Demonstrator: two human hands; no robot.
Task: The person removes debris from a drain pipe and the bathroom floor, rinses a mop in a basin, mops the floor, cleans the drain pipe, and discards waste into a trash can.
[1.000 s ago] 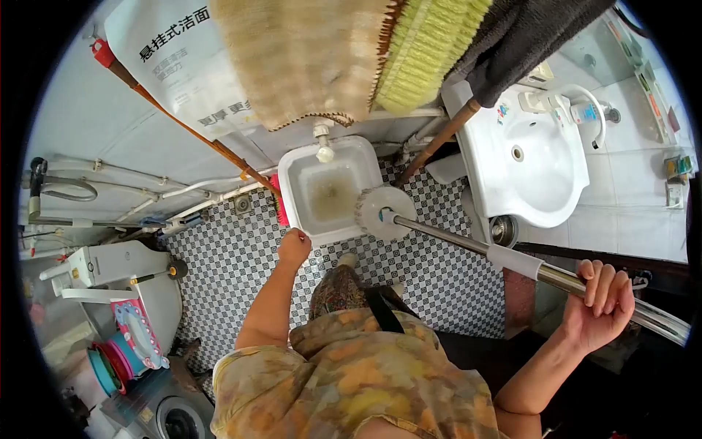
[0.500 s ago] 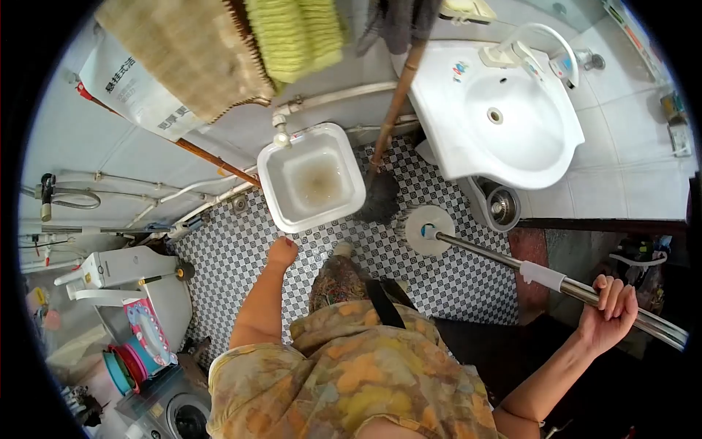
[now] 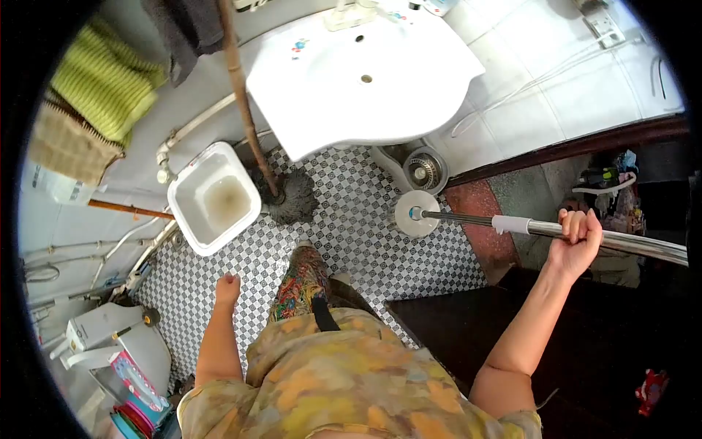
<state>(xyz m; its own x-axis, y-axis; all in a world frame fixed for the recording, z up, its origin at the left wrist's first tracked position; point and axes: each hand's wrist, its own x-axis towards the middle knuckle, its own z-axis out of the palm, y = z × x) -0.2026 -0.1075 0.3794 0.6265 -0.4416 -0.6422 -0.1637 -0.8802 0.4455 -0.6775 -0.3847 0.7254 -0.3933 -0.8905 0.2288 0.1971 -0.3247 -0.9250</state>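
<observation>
My right hand (image 3: 575, 245) is wrapped round the metal pole of a spin mop (image 3: 477, 219), which has a light grey sleeve. The mop's round white head (image 3: 417, 214) is low over the tiled floor, below the sink; whether it touches the floor I cannot tell. My left hand (image 3: 227, 288) hangs over the floor with its fingers curled, near the white basin (image 3: 175, 201) of murky water. Whether anything is inside that hand cannot be made out.
A white sink (image 3: 431, 73) is at the top. A dark mop (image 3: 295, 197) with a wooden handle stands beside the basin. Towels (image 3: 102, 80) hang at upper left, with a toilet (image 3: 142, 351) at lower left. A reddish threshold (image 3: 486, 216) and dark doorway lie right.
The view has turned toward the sink and doorway. The spin mop's head has moved away from the basin to the right. My left hand has moved away from the basin's rim.
</observation>
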